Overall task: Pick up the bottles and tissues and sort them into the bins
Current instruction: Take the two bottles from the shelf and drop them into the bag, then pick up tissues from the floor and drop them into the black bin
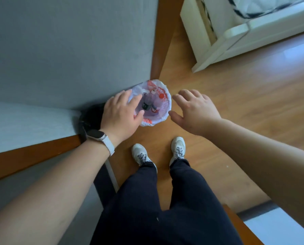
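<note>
A small round bin (pixel 148 122) lined with a white, red-printed plastic bag stands on the wooden floor (pixel 227 106), and clear plastic bottles (pixel 152 101), perhaps three, lie inside. The left hand (pixel 120 114) is above its rim at 8 o'clock, fingers spread, holding nothing; the right hand (pixel 195 110), also spread and empty, is at 3 o'clock.

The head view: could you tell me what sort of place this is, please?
Likely a bedroom, perhaps a hotel room: a white bed frame with bedding, a wooden floor, and a small bag-lined bin holding bottles.
</note>
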Demonstrator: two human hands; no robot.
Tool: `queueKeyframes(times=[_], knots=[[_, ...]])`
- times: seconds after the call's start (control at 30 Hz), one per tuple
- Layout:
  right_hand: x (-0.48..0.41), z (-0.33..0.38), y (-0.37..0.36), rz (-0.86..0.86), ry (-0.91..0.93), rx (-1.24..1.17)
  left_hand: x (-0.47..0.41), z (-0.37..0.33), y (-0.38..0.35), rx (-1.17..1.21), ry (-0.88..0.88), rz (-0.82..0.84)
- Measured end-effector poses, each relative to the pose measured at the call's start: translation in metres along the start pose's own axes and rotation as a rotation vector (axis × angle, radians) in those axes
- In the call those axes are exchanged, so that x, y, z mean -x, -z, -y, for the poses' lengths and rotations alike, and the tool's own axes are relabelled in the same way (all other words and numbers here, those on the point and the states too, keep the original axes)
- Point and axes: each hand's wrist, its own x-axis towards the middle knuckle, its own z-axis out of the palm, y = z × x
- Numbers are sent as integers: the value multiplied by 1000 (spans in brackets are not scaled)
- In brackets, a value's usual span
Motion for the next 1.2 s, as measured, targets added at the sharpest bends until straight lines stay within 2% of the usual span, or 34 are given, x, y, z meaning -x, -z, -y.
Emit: queueKeyframes(times=[0.23,0.4,0.57,0.77,1.0,1.2], knots=[[43,24,85,-60,-52,10,6,-28,91,-95,-140,-12],[69,-2,131,-77,-59,32,-8,-69,134,-132,-177,-27],[92,-64,179,-127,-82,76,-35,-133,167,-140,-222,-77],[143,-160,232,-241,-183,14,-76,-251,190,-130,-390,-114],[217,-276,265,-385,-327,-40,-136,-402,201,-164,-567,-166],[273,-343,283,-478,-495,-41,-170,-499,198,-162,-736,-171]])
